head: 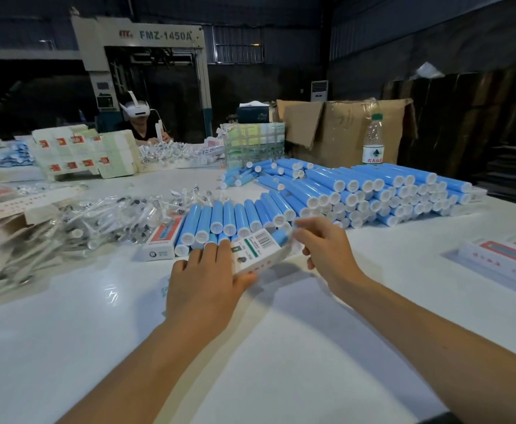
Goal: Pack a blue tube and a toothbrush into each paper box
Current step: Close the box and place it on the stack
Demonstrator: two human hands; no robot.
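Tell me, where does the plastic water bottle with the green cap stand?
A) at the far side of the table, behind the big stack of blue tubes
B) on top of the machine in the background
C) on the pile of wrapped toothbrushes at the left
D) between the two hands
A: the water bottle stands upright behind the stacked blue tubes, in front of the cardboard box.

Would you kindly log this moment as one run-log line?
left hand: holds paper box | right hand: at box's far end, grip unclear | blue tubes: behind box
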